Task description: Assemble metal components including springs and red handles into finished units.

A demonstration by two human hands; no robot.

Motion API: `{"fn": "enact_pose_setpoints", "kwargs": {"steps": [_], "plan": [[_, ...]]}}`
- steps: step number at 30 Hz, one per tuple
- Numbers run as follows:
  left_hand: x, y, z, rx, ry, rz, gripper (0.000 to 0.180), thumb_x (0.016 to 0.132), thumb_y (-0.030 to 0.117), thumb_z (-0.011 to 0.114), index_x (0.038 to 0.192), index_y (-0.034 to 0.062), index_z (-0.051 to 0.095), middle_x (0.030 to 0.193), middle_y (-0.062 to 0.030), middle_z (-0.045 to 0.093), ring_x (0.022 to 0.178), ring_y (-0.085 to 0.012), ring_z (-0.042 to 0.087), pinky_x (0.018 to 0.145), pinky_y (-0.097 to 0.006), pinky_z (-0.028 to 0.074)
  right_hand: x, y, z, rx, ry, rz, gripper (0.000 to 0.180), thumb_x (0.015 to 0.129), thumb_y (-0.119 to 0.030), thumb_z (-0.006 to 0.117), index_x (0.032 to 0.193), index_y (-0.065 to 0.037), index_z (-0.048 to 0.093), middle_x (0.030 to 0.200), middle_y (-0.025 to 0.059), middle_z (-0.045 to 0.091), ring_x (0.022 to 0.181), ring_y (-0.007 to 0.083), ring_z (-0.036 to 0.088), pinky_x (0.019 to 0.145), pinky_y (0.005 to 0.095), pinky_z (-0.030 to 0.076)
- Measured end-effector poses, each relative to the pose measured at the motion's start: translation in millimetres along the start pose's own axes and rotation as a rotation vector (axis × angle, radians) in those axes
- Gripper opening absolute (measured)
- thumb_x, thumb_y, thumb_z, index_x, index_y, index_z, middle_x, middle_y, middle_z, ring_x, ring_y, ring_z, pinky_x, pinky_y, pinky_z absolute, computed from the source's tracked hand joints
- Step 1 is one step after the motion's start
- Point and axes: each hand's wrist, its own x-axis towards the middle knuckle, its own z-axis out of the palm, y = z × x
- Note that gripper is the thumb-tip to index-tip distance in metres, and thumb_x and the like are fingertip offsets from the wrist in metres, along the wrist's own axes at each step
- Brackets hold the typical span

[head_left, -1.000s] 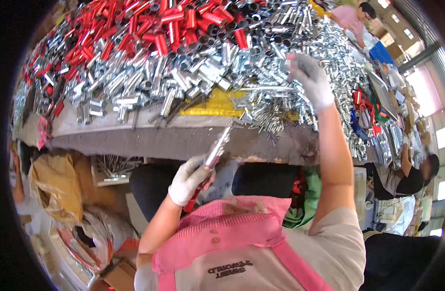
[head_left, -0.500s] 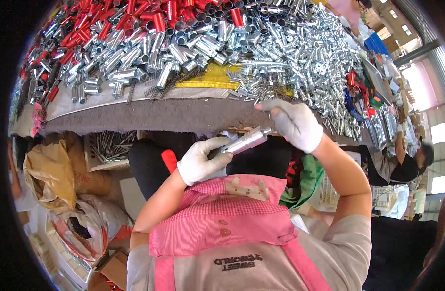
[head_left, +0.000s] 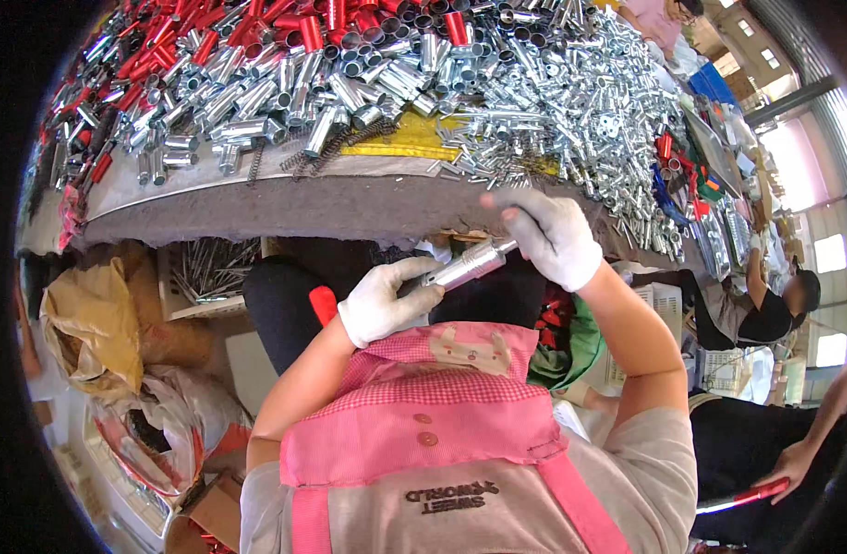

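Note:
My left hand, in a white glove, is wrapped round a shiny silver metal cylinder. The cylinder is tilted, its narrow stem rising toward the right. At that stem is my gloved right hand, with bare fingertips showing. Its fingers are bent and the forefinger and thumb reach left; whatever they grip is too small or hidden to name. Both hands are above my lap, just in front of the grey cloth edge of the worktable. Beyond them lies a heap of silver tubes and small metal parts.
Red tubes pile up at the back. Dark springs lie near a yellow cloth. Below the table are a crate of thin rods, a brown sack and a green bag. Another person's hand holds a red-handled tool at right.
My right hand has shifted slightly left, staying beside the stem. The left hand still holds the cylinder, almost in place. At lower right, another person's hand with a red-handled tool has come into view.

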Motion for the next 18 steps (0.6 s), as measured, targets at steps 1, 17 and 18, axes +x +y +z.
{"fn": "enact_pose_setpoints", "kwargs": {"steps": [1,17,18], "plan": [[1,-2,-1,-0.077,-0.024,-0.026,0.035,0.086,0.02,0.061,0.115,0.0004,0.058,0.07,-0.0013,0.059,0.06,-0.0076,0.054,0.055,-0.024,0.044,0,0,-1,0.137,-0.011,0.018,0.062,0.079,-0.01,0.064,0.135,-0.005,0.039,0.103,0.0122,0.064,0.094,0.0196,0.062,0.081,0.0305,0.048],[-11,17,2,-0.619,-0.166,-0.215,0.018,0.09,0.014,0.054,0.102,0.0002,0.058,0.069,-0.0011,0.053,0.05,-0.0074,0.045,0.048,-0.022,0.037,30,-10,95,1.751,0.022,-0.493,0.033,0.093,-0.028,0.05,0.114,-0.003,0.051,0.057,-0.0013,0.046,0.061,0.0161,0.05,0.063,0.0328,0.041],[-10,12,3,-0.515,-0.164,-0.155,0.021,0.089,0.015,0.057,0.104,-0.0002,0.058,0.072,-0.0019,0.055,0.053,-0.0062,0.047,0.05,-0.021,0.039,34,-10,96,1.883,-0.059,-0.625,0.028,0.094,-0.029,0.048,0.106,-0.003,0.053,0.056,-0.0008,0.045,0.057,0.0166,0.049,0.06,0.0327,0.041]]}}
